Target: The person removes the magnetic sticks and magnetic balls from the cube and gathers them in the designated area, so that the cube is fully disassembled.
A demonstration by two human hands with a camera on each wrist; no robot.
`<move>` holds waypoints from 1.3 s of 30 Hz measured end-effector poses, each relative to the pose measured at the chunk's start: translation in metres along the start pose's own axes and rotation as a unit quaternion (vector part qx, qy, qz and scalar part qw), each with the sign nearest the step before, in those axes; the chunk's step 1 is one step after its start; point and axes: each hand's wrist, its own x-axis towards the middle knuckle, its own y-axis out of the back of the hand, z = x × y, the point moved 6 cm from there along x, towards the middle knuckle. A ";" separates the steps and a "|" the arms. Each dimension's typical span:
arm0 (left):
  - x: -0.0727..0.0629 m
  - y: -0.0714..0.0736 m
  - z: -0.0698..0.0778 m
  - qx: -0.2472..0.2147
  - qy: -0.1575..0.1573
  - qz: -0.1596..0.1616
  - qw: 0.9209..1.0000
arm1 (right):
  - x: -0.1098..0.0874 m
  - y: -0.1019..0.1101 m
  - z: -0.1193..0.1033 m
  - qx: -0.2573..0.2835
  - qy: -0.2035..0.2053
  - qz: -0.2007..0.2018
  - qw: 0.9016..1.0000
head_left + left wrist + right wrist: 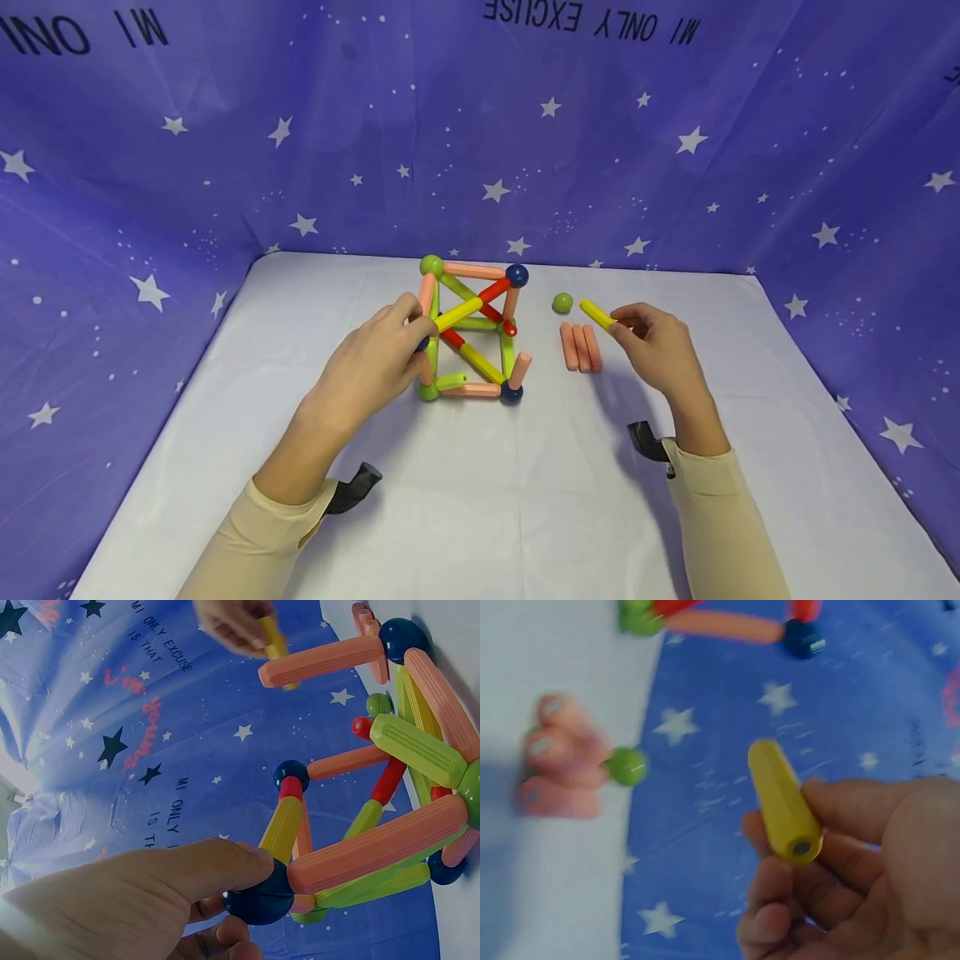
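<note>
My left hand [375, 358] pinches a dark blue ball [262, 894] at the near upper left corner of a cube-like frame of rods and balls. A yellow rod [459, 315] and a pink rod [375, 844] meet at that ball. The yellow rod joins a red one [495, 290] toward the far blue ball [517, 276]. Held between thumb and fingers of my right hand [660, 346] is a loose yellow rod [784, 802], raised right of the frame. A pink rod [521, 370] stands up from the near right blue ball [512, 392], its top end free.
Three loose pink rods [581, 347] lie side by side right of the frame, with a green ball [562, 302] just behind them. The white table [570, 500] is bordered by a purple starry cloth [450, 125].
</note>
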 end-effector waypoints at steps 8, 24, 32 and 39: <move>-0.001 0.000 0.000 -0.002 0.002 0.002 1.000 | 0.011 -0.019 0.045 -0.067 -0.067 -0.023 0.995; 0.001 -0.001 0.000 -0.005 -0.002 0.001 1.000 | 0.017 -0.047 0.078 -0.104 -0.109 -0.094 0.984; 0.001 -0.001 -0.001 0.000 0.003 -0.006 1.000 | 0.013 -0.040 0.032 -0.088 -0.027 -0.051 0.994; 0.000 -0.001 -0.001 -0.001 0.004 -0.005 1.000 | -0.009 -0.056 -0.062 -0.007 0.166 -0.109 0.980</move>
